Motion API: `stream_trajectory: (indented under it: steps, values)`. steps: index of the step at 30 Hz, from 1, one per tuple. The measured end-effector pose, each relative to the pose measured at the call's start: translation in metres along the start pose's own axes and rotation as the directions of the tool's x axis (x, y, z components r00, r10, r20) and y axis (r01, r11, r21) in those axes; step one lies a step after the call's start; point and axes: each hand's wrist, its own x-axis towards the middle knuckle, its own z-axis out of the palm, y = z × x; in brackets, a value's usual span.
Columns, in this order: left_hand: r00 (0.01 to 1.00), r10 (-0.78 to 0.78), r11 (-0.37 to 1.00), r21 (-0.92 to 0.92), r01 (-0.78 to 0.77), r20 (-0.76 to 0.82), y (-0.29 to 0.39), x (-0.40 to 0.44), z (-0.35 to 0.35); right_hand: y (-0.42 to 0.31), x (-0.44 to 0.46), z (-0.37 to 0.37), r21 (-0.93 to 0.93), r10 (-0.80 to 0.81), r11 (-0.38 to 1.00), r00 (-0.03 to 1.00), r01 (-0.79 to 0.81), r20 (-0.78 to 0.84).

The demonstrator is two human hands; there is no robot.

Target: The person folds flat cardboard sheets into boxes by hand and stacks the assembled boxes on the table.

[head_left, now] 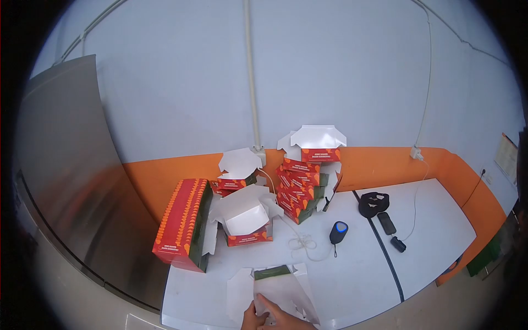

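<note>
A partly folded cardboard box (278,291), white inside with a dark green panel at its far side, lies at the table's front edge. My left hand (252,318) is closed on the near left corner of this box. My right hand (281,318) is beside it, its index finger stretched along the white board and its other fingers bent at the same corner. The two hands nearly touch, and the lower parts of both are cut off by the frame.
An open red box (250,238) stands beyond the hands, with a tall red box (181,223) to its left. Stacked red boxes (300,187) lean near the wall. A speaker (338,232), black strap (374,204), phone (386,223) and charger (398,244) lie rightward.
</note>
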Motion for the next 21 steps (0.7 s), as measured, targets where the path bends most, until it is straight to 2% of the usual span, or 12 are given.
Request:
stream_trajectory:
  steps: [2, 4, 7, 10, 12, 14, 16, 17, 18, 19, 20, 21]
  values:
    - [0.998, -0.059, 0.998, -0.031, 0.059, -0.010, -0.006, 0.003, -0.006, 0.022, -0.006, 0.007, -0.436, -0.020, 0.900, 1.000, 0.024, 0.014]
    - [0.993, -0.088, 0.996, -0.009, 0.089, 0.074, 0.005, 0.003, -0.023, 0.044, -0.008, 0.011, -0.784, -0.038, 0.618, 0.999, 0.049, 0.033]
    - [0.965, -0.133, 0.991, 0.042, 0.126, 0.228, 0.024, 0.003, -0.044, 0.081, -0.012, 0.001, -0.847, -0.199, 0.529, 0.978, 0.050, -0.067]
    - [0.894, -0.209, 0.978, 0.102, 0.183, 0.397, 0.046, 0.004, -0.061, 0.183, -0.009, -0.011, -0.814, -0.301, 0.556, 0.954, 0.166, -0.011]
    - [0.866, -0.232, 0.971, 0.056, 0.232, 0.443, 0.058, 0.003, -0.067, 0.131, -0.021, -0.011, -0.710, -0.279, 0.696, 0.951, 0.102, -0.137]
    - [0.915, -0.181, 0.939, -0.214, 0.270, 0.360, 0.031, 0.007, -0.069, 0.112, -0.026, -0.017, -0.607, -0.233, 0.792, 0.950, 0.060, -0.210]
    - [0.964, -0.190, 0.882, -0.398, 0.251, 0.187, 0.050, 0.008, -0.072, 0.129, -0.026, -0.021, -0.510, -0.175, 0.859, 0.963, 0.047, -0.205]
    - [0.993, 0.045, 0.990, -0.136, -0.030, 0.107, 0.053, 0.012, -0.078, 0.125, -0.026, -0.020, -0.425, -0.121, 0.905, 0.968, 0.017, -0.219]
    - [0.950, 0.298, 0.940, 0.142, -0.309, 0.097, 0.053, 0.016, -0.083, 0.118, -0.026, -0.025, -0.338, -0.069, 0.941, 0.973, -0.010, -0.220]
    - [0.837, 0.525, 0.744, 0.393, -0.541, 0.158, 0.054, 0.020, -0.087, 0.112, -0.025, -0.028, -0.253, -0.017, 0.967, 0.977, -0.037, -0.211]
    - [0.825, 0.510, 0.753, 0.337, -0.565, 0.242, 0.083, 0.009, -0.083, 0.107, -0.024, -0.029, -0.086, 0.012, 0.996, 0.984, -0.027, -0.175]
    - [0.760, 0.546, 0.678, 0.346, -0.648, 0.353, 0.079, 0.011, -0.082, 0.101, -0.023, -0.031, -0.097, -0.006, 0.995, 0.991, -0.006, -0.130]
